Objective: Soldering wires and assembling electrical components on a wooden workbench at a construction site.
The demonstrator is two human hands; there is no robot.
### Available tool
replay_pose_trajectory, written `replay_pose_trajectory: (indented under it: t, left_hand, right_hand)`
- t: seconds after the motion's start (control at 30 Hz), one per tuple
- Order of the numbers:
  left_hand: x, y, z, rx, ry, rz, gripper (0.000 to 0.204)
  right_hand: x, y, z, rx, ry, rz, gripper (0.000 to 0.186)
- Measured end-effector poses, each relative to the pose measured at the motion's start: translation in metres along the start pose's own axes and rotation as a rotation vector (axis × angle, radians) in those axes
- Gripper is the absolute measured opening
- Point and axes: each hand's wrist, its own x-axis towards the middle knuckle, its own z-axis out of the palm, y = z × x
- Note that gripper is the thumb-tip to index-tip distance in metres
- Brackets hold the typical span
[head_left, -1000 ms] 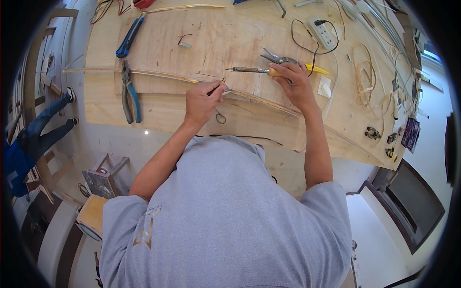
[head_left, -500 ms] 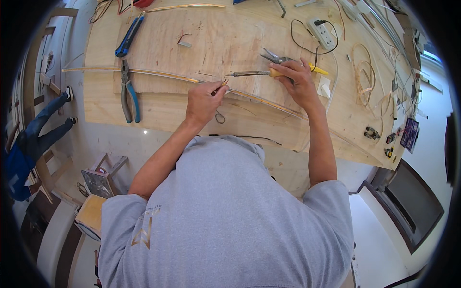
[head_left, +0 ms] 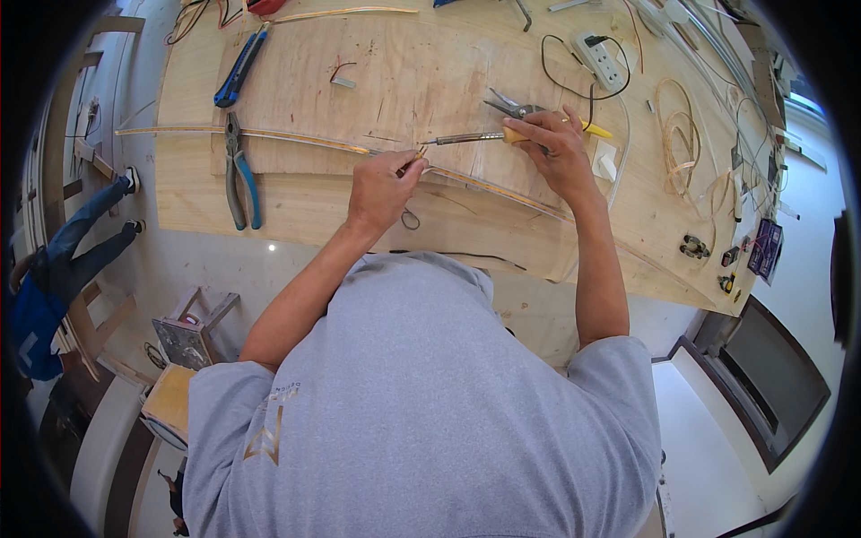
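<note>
My right hand [head_left: 558, 152] is closed round the handle of a soldering iron [head_left: 471, 138], whose tip points left. That tip comes very close to the bare end of a thin wire [head_left: 421, 152] pinched in my left hand [head_left: 381, 186]; whether they touch I cannot tell. A dark loop [head_left: 411, 219] hangs out below my left hand. Beneath both hands a long, narrow, gold-lit strip [head_left: 502, 188] runs across the wooden table [head_left: 305, 197]. Snips [head_left: 513, 108] with a yellow handle lie right behind my right hand, partly hidden by it.
Pliers with blue-grey handles [head_left: 240, 179] lie across the strip's left part, below a blue utility knife [head_left: 240, 70]. A white power strip [head_left: 603, 63] with a black cord sits back right. Coiled strip [head_left: 677, 134] and small tools lie further right. Another person [head_left: 81, 242] stands at far left.
My hands stay almost in place, with the soldering iron's tip still beside the wire end. The person at far left has shifted slightly.
</note>
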Motion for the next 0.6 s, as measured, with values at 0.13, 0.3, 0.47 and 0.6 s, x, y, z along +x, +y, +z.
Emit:
replay_pose_trajectory:
  t: [0.13, 0.3, 0.47, 0.6]
  left_hand:
    - [0.0, 0.001, 0.0, 0.012, -0.007, -0.002, 0.022]
    - [0.002, -0.008, 0.002, 0.081, 0.002, 0.072, 0.018]
    - [0.002, -0.01, 0.004, 0.053, 0.034, 0.103, 0.018]
    - [0.002, -0.011, 0.003, 0.086, 0.025, 0.115, 0.018]
  right_hand:
    - [0.0, 0.0, 0.002, -0.012, 0.045, -0.028, 0.037]
    - [0.0, 0.001, 0.002, -0.034, 0.101, -0.063, 0.036]
    - [0.0, 0.0, 0.001, -0.042, 0.079, -0.054, 0.041]
    - [0.0, -0.001, 0.0, -0.048, 0.094, -0.066, 0.041]
